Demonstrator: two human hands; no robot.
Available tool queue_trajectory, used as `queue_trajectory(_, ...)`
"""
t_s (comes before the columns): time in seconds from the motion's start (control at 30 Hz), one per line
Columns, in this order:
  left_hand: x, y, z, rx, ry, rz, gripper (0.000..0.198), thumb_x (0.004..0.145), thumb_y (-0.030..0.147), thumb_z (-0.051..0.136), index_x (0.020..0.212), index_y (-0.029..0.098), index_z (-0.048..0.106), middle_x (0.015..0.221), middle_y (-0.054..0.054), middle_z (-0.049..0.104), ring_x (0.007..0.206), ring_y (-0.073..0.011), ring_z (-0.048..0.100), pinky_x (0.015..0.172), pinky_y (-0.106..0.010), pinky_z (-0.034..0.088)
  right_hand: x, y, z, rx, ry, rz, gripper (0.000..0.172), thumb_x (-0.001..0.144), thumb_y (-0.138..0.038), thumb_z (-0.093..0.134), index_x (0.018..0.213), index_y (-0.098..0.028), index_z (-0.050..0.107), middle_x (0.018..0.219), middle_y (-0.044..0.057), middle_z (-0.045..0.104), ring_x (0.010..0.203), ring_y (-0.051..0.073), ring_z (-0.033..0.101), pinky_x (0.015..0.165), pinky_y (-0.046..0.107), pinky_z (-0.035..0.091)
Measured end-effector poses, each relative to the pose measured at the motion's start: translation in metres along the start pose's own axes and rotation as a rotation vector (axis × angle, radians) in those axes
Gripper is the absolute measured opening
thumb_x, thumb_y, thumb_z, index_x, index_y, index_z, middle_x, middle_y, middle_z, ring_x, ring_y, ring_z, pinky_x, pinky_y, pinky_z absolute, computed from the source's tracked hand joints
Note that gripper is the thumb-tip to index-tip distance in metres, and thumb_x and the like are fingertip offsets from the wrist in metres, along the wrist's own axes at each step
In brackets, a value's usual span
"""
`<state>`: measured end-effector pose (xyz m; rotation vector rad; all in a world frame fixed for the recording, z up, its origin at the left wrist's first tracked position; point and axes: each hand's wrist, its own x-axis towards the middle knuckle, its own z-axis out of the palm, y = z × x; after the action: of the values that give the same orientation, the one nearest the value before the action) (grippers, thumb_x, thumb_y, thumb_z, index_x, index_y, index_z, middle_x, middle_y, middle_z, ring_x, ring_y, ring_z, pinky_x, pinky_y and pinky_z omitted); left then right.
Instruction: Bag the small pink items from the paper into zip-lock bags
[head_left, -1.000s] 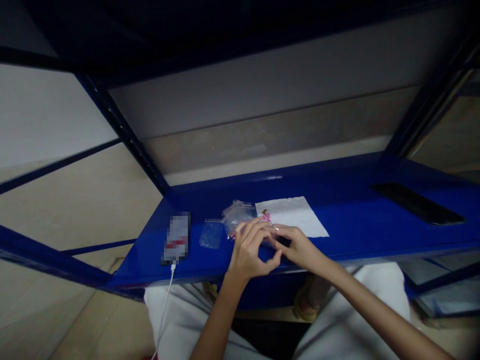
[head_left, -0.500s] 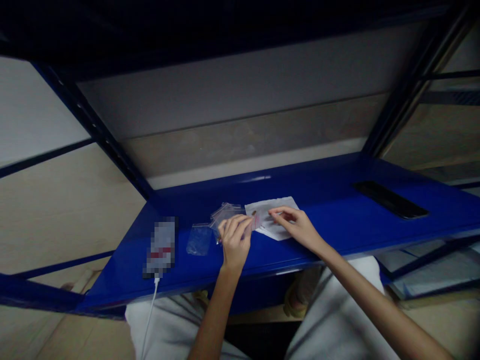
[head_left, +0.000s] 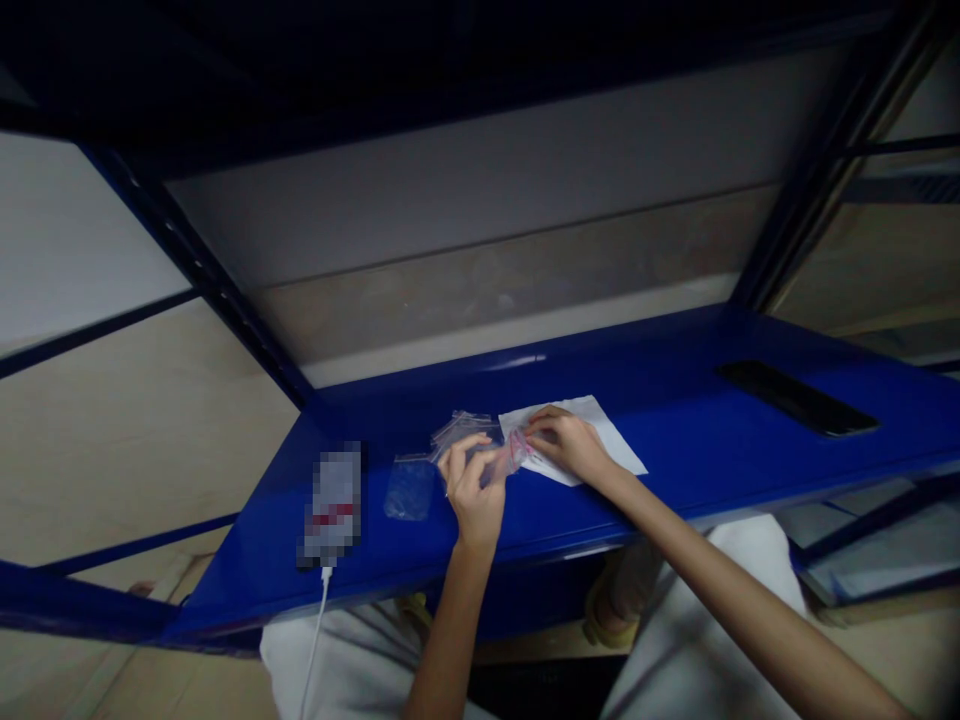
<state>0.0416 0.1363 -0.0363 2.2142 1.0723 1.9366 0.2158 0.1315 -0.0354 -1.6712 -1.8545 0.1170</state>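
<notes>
A small clear zip bag (head_left: 516,452) with a pinkish edge is held in my left hand (head_left: 474,482), its fingers curled round it. My right hand (head_left: 568,442) is closed at the bag's pink edge, with thumb and fingertips pinched there; whether a small item is between them I cannot make out. Beneath the right hand lies a white sheet of paper (head_left: 616,452) on the blue shelf. More clear zip bags (head_left: 465,428) lie overlapped just behind my left hand, and a single flat zip bag (head_left: 409,490) rests to its left.
At the left of the blue shelf (head_left: 660,360) lies a phone (head_left: 334,500) with a blurred screen and a white cable (head_left: 315,630) hanging over the front edge. A black phone (head_left: 799,398) lies at the right. Blue uprights (head_left: 202,260) frame both sides.
My right hand has moved left from above the paper to the zip bag's edge. My left hand still holds the bag. The whole view has shifted slightly.
</notes>
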Motion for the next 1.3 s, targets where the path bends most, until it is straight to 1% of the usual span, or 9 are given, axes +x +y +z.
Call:
queue_trajectory(0.13,0.000,0.000,0.000,0.004,-0.014,0.002,0.010,0.073,0.023,0.066,0.065,0.019,0.062,0.081,-0.002,0.061,0.080,-0.0149,0.058,0.076,-0.031,0.038,0.000,0.001,-0.002,0.091,0.054,0.048,0.013,0.074,-0.029,0.061,0.077,-0.021,0.071,0.088,0.005,0.067,0.077,0.019,0.061,0.062,0.026,0.046)
queue_trajectory(0.27,-0.001,0.000,0.001,0.021,-0.050,0.015,0.008,0.076,0.026,0.062,0.070,0.021,0.065,0.082,-0.002,0.062,0.082,-0.0153,0.057,0.078,-0.032,0.037,0.001,-0.015,-0.019,0.375,0.175,0.092,0.022,0.077,-0.038,0.059,0.079,-0.018,0.069,0.088,0.008,0.067,0.080,0.020,0.062,0.062,0.027,0.047)
queue_trajectory(0.37,-0.002,-0.001,0.001,0.023,-0.072,0.025,0.008,0.077,0.027,0.062,0.073,0.021,0.065,0.083,-0.002,0.062,0.082,-0.0151,0.057,0.079,-0.032,0.037,-0.003,-0.033,-0.034,0.526,0.133,0.044,0.022,0.076,-0.038,0.059,0.079,-0.018,0.068,0.097,0.008,0.064,0.086,0.019,0.061,0.063,0.026,0.048)
queue_trajectory(0.5,-0.002,-0.002,0.001,0.042,-0.071,0.010,0.006,0.077,0.026,0.062,0.079,0.022,0.067,0.084,-0.002,0.062,0.083,-0.0146,0.057,0.079,-0.032,0.036,-0.009,-0.046,-0.043,0.393,0.086,-0.081,0.012,0.073,-0.031,0.065,0.076,-0.021,0.070,0.102,0.007,0.062,0.091,0.020,0.059,0.073,0.030,0.047)
queue_trajectory(0.63,-0.001,-0.001,0.001,0.036,-0.091,0.041,0.009,0.077,0.023,0.062,0.085,0.023,0.067,0.085,-0.002,0.064,0.082,-0.0137,0.059,0.080,-0.032,0.035,-0.008,-0.045,-0.039,0.304,0.108,-0.089,0.008,0.072,-0.026,0.066,0.074,-0.020,0.071,0.100,0.008,0.063,0.081,0.019,0.061,0.075,0.034,0.048)
queue_trajectory(0.8,0.000,0.001,0.001,0.030,-0.142,0.081,0.020,0.079,0.022,0.060,0.098,0.022,0.064,0.090,-0.003,0.066,0.085,-0.0147,0.060,0.081,-0.033,0.036,-0.002,-0.048,-0.028,0.232,0.158,-0.098,0.010,0.076,-0.023,0.062,0.070,-0.020,0.071,0.101,0.009,0.064,0.091,0.024,0.059,0.079,0.039,0.047)
queue_trajectory(1.07,-0.003,-0.003,0.001,-0.020,-0.192,0.106,0.030,0.084,0.015,0.050,0.112,0.022,0.058,0.099,-0.005,0.066,0.094,-0.0153,0.060,0.083,-0.032,0.038,-0.007,-0.058,-0.038,0.411,-0.142,-0.210,0.023,0.086,-0.028,0.048,0.087,-0.021,0.070,0.124,0.009,0.052,0.115,0.022,0.048,0.095,0.037,0.039)
queue_trajectory(1.13,-0.003,-0.004,0.001,-0.031,-0.148,0.072,0.030,0.085,0.013,0.047,0.112,0.021,0.058,0.097,-0.006,0.067,0.092,-0.0147,0.060,0.082,-0.031,0.039,-0.006,-0.055,-0.048,0.418,-0.098,-0.186,0.023,0.086,-0.032,0.048,0.093,-0.024,0.069,0.123,0.007,0.053,0.116,0.021,0.048,0.096,0.036,0.038)
queue_trajectory(1.3,-0.001,-0.004,-0.003,-0.038,0.036,-0.071,0.019,0.084,0.014,0.048,0.096,0.017,0.063,0.088,-0.007,0.066,0.087,-0.0158,0.060,0.080,-0.031,0.042,-0.001,-0.026,-0.056,0.248,0.235,-0.070,0.019,0.081,-0.031,0.055,0.092,-0.024,0.069,0.104,0.007,0.062,0.102,0.022,0.056,0.088,0.036,0.044)
